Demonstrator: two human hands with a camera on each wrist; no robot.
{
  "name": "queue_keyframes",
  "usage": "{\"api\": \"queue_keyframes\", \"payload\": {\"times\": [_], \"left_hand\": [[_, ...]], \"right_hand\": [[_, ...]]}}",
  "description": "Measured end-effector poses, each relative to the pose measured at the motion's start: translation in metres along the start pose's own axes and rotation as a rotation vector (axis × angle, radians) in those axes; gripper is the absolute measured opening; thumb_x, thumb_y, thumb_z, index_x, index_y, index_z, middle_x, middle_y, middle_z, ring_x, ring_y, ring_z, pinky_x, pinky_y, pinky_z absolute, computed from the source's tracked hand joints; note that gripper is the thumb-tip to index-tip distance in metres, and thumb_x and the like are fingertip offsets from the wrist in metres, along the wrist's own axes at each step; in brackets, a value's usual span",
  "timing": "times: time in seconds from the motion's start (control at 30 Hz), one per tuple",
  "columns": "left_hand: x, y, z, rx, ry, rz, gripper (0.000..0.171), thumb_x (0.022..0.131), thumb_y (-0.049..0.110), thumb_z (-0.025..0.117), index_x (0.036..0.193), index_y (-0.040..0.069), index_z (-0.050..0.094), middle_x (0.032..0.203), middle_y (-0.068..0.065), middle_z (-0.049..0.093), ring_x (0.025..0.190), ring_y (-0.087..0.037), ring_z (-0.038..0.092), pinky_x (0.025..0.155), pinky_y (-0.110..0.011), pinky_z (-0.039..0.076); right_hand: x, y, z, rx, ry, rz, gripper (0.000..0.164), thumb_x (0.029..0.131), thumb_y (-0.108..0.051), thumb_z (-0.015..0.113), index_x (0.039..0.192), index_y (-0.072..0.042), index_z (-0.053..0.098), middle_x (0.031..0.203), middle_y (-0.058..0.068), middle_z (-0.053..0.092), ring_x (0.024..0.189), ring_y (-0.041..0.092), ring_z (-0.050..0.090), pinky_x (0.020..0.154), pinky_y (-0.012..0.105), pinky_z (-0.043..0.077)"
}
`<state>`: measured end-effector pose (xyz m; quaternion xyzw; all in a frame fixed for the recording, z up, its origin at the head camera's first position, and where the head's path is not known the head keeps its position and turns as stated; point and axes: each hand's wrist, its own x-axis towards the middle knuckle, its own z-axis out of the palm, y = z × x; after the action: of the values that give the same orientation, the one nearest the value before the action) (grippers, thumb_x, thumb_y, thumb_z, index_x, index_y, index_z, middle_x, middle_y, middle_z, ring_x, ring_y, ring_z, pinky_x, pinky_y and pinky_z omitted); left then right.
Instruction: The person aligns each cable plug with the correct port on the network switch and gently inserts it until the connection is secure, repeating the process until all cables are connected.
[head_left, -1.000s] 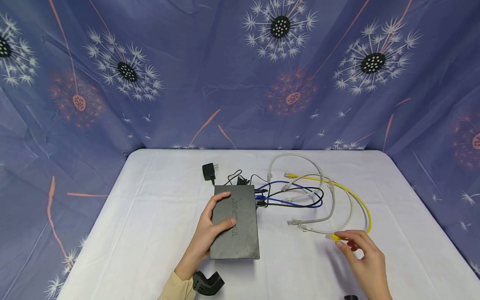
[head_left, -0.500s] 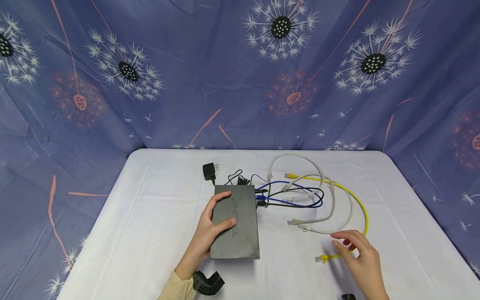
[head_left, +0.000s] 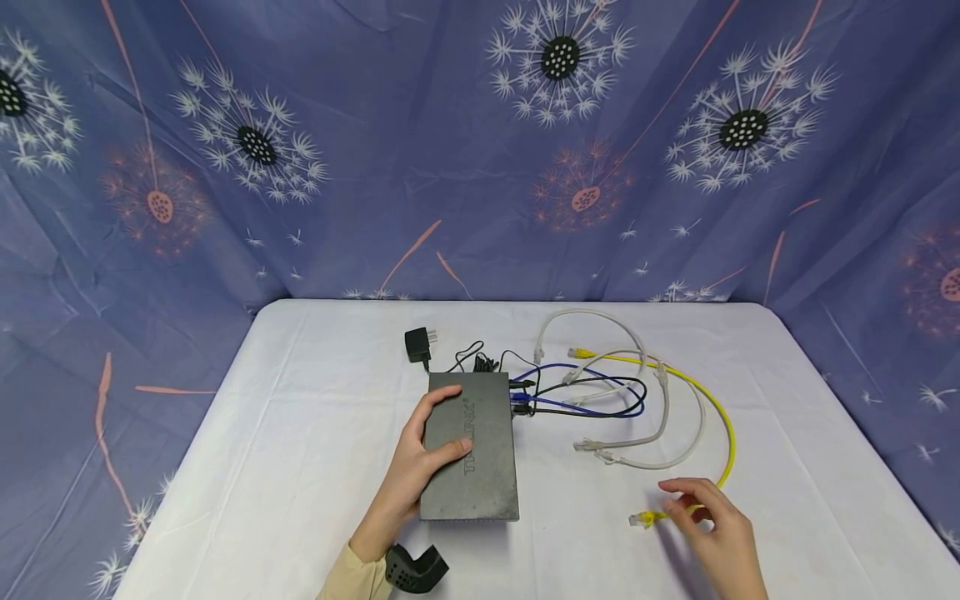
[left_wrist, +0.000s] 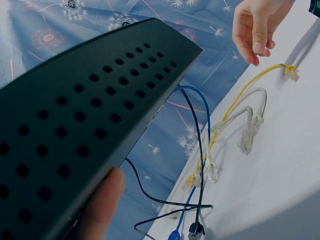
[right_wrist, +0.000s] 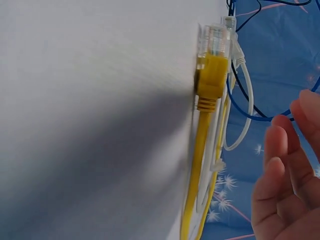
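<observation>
My left hand (head_left: 411,468) grips a black TP-LINK network switch (head_left: 491,487), thumb across its top and fingers over the left edge. In the left wrist view, its perforated side (left_wrist: 80,115) fills much of the picture above one finger. A yellow network cable (head_left: 731,425) curves over the table, its near plug (head_left: 642,519) lying on the cloth. My right hand (head_left: 718,533) hovers just over that end, fingers loosely bent and holding nothing. The right wrist view shows the clear-tipped yellow plug (right_wrist: 212,75) apart from the fingertips (right_wrist: 276,142).
Several grey network cables (head_left: 663,408) lie looped right of the switch. Blue (head_left: 570,364) and black (head_left: 600,379) cables run from its right side. A black power adapter (head_left: 417,344) sits behind it on the white-covered table (head_left: 300,417), with a patterned curtain (head_left: 450,167) beyond.
My right hand has let go of the yellow plug, which dropped onto the cloth nearer the front. The hand has since moved slightly down toward the cable. The left hand and switch stay put.
</observation>
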<state>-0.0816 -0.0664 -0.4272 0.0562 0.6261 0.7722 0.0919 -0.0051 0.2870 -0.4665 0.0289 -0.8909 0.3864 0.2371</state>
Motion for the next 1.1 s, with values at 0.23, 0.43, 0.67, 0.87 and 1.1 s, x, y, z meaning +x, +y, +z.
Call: {"api": "queue_keyframes", "payload": {"times": [0.23,0.43,0.67,0.87,1.1], "left_hand": [[-0.0002,0.0002,0.0000,-0.005,0.001,-0.001,0.065,0.080,0.007,0.071,0.137,0.026,0.048,0.130,-0.011,0.045,0.110,-0.030,0.044,0.088,-0.042,0.039],[0.0001,-0.0001,-0.0002,-0.013,-0.006,-0.002,0.065,0.081,0.007,0.071,0.138,0.026,0.047,0.131,-0.011,0.044,0.110,-0.030,0.043,0.087,-0.043,0.039],[0.0002,-0.0007,-0.0001,-0.015,-0.007,-0.002,0.065,0.080,0.007,0.071,0.138,0.025,0.047,0.131,-0.012,0.044,0.111,-0.030,0.043,0.088,-0.042,0.039],[0.0004,-0.0016,-0.0003,-0.010,-0.006,-0.004,0.065,0.080,0.007,0.071,0.137,0.025,0.048,0.130,-0.011,0.045,0.110,-0.030,0.044,0.088,-0.043,0.039],[0.0009,-0.0024,-0.0002,-0.008,-0.009,-0.004,0.065,0.080,0.006,0.071,0.138,0.024,0.047,0.130,-0.012,0.045,0.109,-0.030,0.044,0.087,-0.043,0.039]], "right_hand": [[-0.0046,0.0017,0.0012,-0.049,-0.054,0.062,0.030,0.073,0.013,0.074,0.095,-0.008,0.071,0.086,-0.001,0.067,0.071,-0.004,0.055,0.059,0.012,0.042],[-0.0074,0.0034,0.0015,-0.105,-0.151,0.162,0.028,0.076,0.009,0.071,0.098,-0.009,0.070,0.086,0.002,0.069,0.070,-0.001,0.057,0.057,0.018,0.045],[-0.0079,0.0065,0.0034,-0.153,-0.260,0.249,0.025,0.078,0.008,0.070,0.098,-0.008,0.070,0.091,0.002,0.069,0.072,-0.001,0.057,0.061,0.024,0.048],[-0.0072,0.0069,0.0025,-0.164,-0.316,0.311,0.025,0.080,0.006,0.070,0.101,-0.006,0.069,0.094,0.003,0.069,0.072,0.001,0.056,0.063,0.024,0.048],[-0.0079,0.0069,0.0030,-0.153,-0.311,0.282,0.028,0.076,0.010,0.070,0.098,-0.007,0.069,0.089,0.000,0.067,0.071,0.001,0.054,0.063,0.023,0.047]]}}
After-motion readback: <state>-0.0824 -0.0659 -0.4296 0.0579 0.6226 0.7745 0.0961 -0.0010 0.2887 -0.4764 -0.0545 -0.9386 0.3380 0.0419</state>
